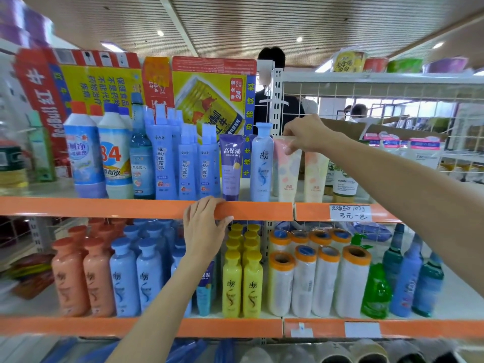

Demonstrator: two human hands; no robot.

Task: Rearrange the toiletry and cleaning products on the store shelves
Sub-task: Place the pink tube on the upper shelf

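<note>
Shelving (146,208) fills the view: two orange-edged tiers, the upper one crossing the middle and the lower one (222,327) toward 6 o'clock. Behind the upper tier stands a flattened yellow carton (209,95), apparently serving as a backing so bottles cannot tip through.

On the lower tier, products sit grouped by colour, probably so each kind is easy to find. Front-row counts: two orange bottles (83,279) at 8 o'clock, two blue bottles (136,281) beside them, two yellow bottles (242,284) near 6 o'clock, four film rolls (317,281) at 5 o'clock, one green dispenser (375,289) further right. More stand behind; those rows are too crowded to count.

On the upper tier, two white cleaner bottles (99,150) stand at 9 o'clock, then at least three blue spray boxes (183,163), one purple tube (230,166), one pale blue bottle (260,163), and two pastel tubes.

The left hand (203,226) rests on the upper tier's edge just below centre, fingers relaxed and draped over the lip, seemingly for balance. The right hand (305,132), at 1 o'clock, pinches the crimped top of the nearer pastel tube (286,171), which stands on its cap between the pale blue bottle and its twin (315,176). Holding it by the crimp likely lets it be lifted or straightened without knocking its neighbours.
</note>
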